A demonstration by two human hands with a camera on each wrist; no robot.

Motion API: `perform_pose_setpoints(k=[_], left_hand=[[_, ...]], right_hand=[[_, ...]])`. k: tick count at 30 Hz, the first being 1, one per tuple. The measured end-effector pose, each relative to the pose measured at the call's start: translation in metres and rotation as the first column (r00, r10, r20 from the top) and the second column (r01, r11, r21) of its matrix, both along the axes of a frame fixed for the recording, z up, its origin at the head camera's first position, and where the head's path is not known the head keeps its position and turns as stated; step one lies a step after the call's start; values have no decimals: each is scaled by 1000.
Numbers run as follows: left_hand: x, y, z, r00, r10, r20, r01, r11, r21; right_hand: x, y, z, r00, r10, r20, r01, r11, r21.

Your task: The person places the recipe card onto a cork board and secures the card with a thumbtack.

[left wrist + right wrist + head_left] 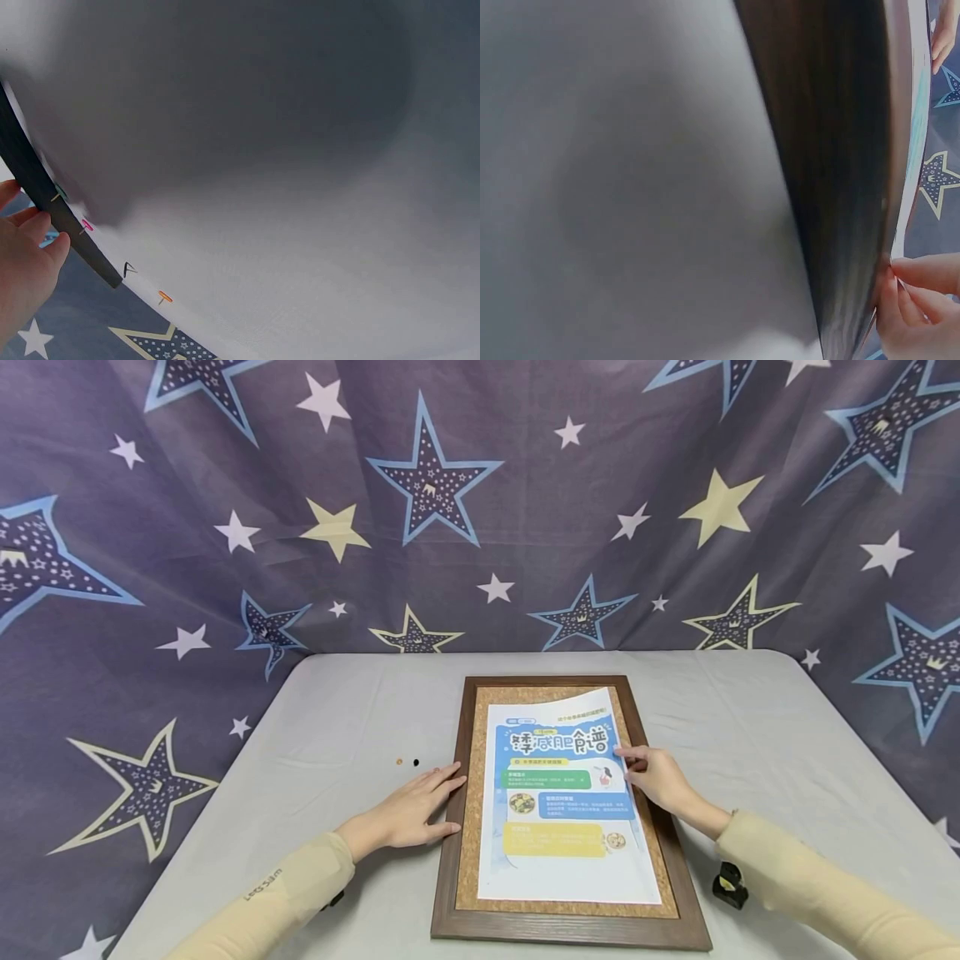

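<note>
Poster [567,797] lies over the cork board [517,694], inside a brown wooden frame [570,930] that sits about midway between the left and right edges of the pale surface [360,710]. Some cork shows on every side of the sheet, so laying the paper within the frame looks largely done. Squaring it up seems less settled: the sheet sits slightly askew, and its far right corner, seemingly bowed upward, reaches nearer the cork's far edge than the far left corner does. The right hand [663,781] pinches the poster's right edge between thumb and fingers, so the paper is not released. The left hand [414,810] grasps nothing; its spread, extended fingers rest against the frame's left edge, which probably steadies it. None of the pins can be seen in the paper, so that part looks untouched. An orange pin [399,762] and a black pin [416,762] lie between the frame and the surface's left edge, beyond the left hand; the left wrist view also shows a green pin [61,190] and a pink pin [87,224] in line with them, closer to the frame.
</note>
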State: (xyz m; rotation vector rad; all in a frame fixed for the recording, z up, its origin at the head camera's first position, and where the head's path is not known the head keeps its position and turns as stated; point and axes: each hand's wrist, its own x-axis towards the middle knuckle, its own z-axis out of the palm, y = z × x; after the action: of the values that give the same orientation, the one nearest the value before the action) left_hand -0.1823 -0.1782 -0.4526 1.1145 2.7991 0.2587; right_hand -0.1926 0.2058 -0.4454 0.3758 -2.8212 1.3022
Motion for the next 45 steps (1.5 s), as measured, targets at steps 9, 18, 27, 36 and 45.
perform_pose_setpoints(k=[9, 18, 27, 36, 45], left_hand=[[0, -1, -1, 1000, -8, -8, 8, 1000, 4], [0, -1, 0, 1000, -17, -17, 17, 1000, 11], [0, 0, 1, 1000, -17, -18, 17, 1000, -5], [0, 0, 1, 1000, -8, -10, 8, 1000, -19], [0, 0, 1, 1000, 0, 3, 0, 1000, -4]], right_hand=[[0, 2, -1, 1000, 9, -14, -9, 1000, 10], [0, 7, 1, 997, 42, -71, -42, 999, 6], [2, 19, 0, 962, 197, -187, -161, 968, 190], [5, 31, -3, 923, 364, -122, -306, 890, 339], [3, 36, -7, 885, 454, -102, -396, 850, 348]])
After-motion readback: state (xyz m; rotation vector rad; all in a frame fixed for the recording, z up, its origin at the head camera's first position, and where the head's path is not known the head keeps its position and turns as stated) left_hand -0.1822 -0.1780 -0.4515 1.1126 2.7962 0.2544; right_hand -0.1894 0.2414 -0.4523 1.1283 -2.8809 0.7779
